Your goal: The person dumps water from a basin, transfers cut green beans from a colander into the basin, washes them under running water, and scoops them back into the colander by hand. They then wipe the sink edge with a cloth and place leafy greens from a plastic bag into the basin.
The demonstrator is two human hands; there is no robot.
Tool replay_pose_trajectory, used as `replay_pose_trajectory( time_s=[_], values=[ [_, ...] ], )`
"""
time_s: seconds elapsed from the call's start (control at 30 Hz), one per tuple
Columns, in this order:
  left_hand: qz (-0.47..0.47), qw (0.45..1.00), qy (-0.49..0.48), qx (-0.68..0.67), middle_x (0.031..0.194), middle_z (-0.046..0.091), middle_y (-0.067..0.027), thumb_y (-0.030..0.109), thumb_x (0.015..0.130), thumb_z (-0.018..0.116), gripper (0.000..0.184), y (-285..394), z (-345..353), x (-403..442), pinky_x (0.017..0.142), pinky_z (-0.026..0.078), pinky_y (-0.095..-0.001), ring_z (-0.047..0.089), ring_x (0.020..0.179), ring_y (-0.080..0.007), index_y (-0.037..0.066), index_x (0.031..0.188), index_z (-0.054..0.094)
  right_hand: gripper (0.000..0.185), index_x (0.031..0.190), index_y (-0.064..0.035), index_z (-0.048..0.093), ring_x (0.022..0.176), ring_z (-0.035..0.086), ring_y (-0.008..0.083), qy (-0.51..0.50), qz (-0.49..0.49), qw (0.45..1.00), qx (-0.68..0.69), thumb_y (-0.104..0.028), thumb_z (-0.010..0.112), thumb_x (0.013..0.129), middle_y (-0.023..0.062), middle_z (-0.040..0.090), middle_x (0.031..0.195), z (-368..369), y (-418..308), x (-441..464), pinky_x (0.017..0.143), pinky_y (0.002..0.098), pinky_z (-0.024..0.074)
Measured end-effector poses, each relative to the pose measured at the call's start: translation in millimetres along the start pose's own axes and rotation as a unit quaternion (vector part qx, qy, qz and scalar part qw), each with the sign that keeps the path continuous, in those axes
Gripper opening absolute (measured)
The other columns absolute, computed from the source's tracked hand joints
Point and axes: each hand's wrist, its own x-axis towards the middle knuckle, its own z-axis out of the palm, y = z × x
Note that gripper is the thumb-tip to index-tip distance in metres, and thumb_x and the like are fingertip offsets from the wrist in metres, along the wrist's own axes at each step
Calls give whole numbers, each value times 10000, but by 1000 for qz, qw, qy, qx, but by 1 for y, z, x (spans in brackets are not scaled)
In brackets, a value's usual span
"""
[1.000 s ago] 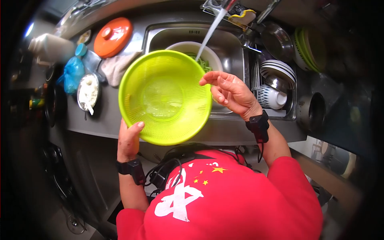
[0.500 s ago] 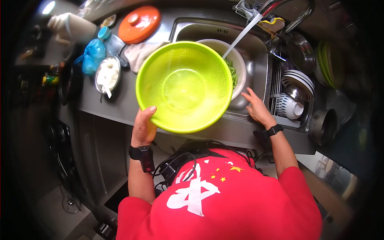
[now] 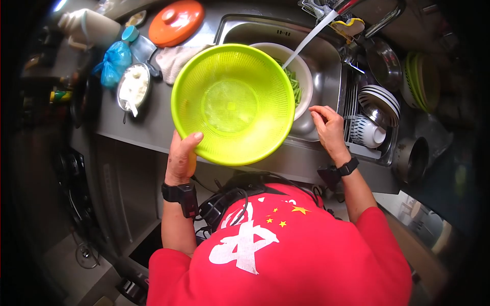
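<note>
My left hand [image 3: 181, 157] grips the near-left rim of a bright green colander [image 3: 230, 104], thumb over the edge. The colander is tilted toward me above the counter and the sink's left part; nothing shows inside it. Partly behind it, a white bowl [image 3: 306, 71] with cut green vegetables [image 3: 294, 87] stands in the sink [image 3: 324, 76]. A stream of water [image 3: 311, 38] falls from the tap [image 3: 347, 6] toward the bowl. My right hand [image 3: 329, 130] hovers by the sink's near right side, just off the bowl, its fingers curled together toward the thumb, with nothing visible in them.
Left of the colander are a cloth [image 3: 176, 62], an orange lid [image 3: 176, 23], a dish of white food [image 3: 134, 87], a blue plastic bag [image 3: 115, 64] and a cleaver [image 3: 143, 50]. Right of the sink, a rack [image 3: 365, 153] holds bowls [image 3: 377, 104] beside a metal pot [image 3: 411, 158].
My right hand's spread fingers have drawn together and curled. The colander and my left hand have shifted slightly left and up in view, along with the surroundings.
</note>
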Motion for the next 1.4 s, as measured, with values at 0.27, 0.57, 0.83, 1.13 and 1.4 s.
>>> replay_pose_trajectory(
  time_s=[0.27,0.57,0.83,1.13,1.4],
  values=[
    [-8,999,19,-32,1266,523,-129,227,802,645,650,-1,5,0,996,390,-338,521,1146,-218,-25,1344,390,252,1030,-14,650,784,601,213,14,-99,994,51,31,643,783,120,615,1029,-9,-29,2,708,293,491],
    [-121,985,-98,-68,1375,441,-160,369,928,549,648,-16,20,11,950,475,-416,513,1212,-259,16,1410,296,294,929,-34,615,991,573,303,-164,-226,960,6,-6,709,652,115,586,1046,-18,-39,-20,856,379,473],
    [-178,981,-82,18,1267,506,-154,368,962,514,601,-36,24,47,858,526,-385,578,1062,-245,66,1431,292,256,985,-60,633,879,595,219,-114,55,958,256,-38,724,747,59,619,990,-80,8,-57,748,325,497],
    [-190,981,-30,2,1190,578,-142,199,909,610,490,-57,24,69,812,543,-357,609,998,-206,62,1333,408,463,1191,-48,489,889,656,297,106,329,737,581,-386,608,898,141,601,1103,-77,42,-79,648,301,578],
    [-181,982,-6,43,1187,590,-148,177,920,589,466,-47,29,69,802,549,-343,621,986,-196,48,1330,409,444,1167,-74,515,789,672,221,99,326,714,611,-415,597,893,70,633,1020,-82,-19,-68,604,258,571]
  ],
)
